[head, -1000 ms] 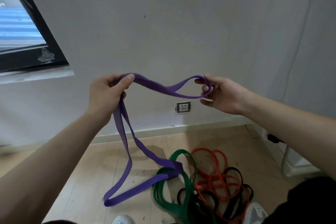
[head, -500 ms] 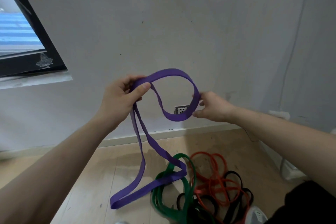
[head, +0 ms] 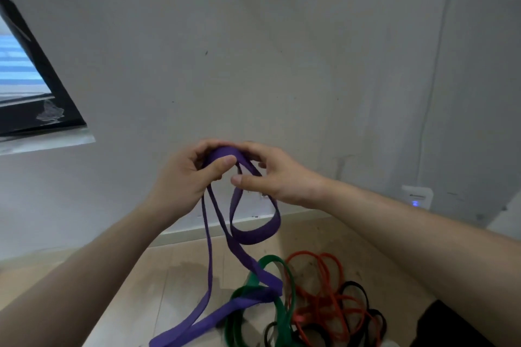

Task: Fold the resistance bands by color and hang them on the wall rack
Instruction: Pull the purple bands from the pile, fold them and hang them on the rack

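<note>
Hands meet at the centre of the frame. The left hand has thumb and fingers clamped on the top fold of the purple band. The right hand lays curved fingers over the same fold, its thumb standing clear below; whether those fingers truly grip cannot be told. From the fold one short loop hangs just under the hands, and longer strands trail down to the floor at lower centre, crossing the green band. Beside it, lower right, lie the red bands and black bands in a loose tangle. Behind stands a bare wall; no rack is in view.

The step looks like folding the purple band, partly done. The next move probably calls for gathering the trailing strands up into the fold, clear of the green one.
</note>
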{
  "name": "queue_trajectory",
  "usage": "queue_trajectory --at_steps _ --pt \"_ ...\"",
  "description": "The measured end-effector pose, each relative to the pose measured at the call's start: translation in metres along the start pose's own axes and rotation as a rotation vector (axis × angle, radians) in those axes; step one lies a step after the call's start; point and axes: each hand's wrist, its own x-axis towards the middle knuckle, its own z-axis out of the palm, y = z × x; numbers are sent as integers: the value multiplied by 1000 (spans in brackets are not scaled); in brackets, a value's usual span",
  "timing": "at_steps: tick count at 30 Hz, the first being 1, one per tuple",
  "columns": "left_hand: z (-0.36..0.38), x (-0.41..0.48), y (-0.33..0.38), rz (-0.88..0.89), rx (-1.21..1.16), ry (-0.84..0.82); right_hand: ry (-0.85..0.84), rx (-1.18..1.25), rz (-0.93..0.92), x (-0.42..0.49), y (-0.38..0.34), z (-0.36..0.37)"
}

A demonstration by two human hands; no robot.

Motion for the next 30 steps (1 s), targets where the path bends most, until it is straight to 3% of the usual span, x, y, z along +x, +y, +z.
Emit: queue_trajectory --at_steps 10,18,23,30 --pt "3 3 -15 -103 -55 -142 59 -74 8 3 -11 -22" --pt "42 -1 -44 -244 33 -218 297 271 -48 6 -25 -44" --pt "55 -7 -63 -297 86 -409 437 379 -36 7 -23 -65" --pt "33 2 -72 -377 3 -337 440 328 149 -5 18 -100"
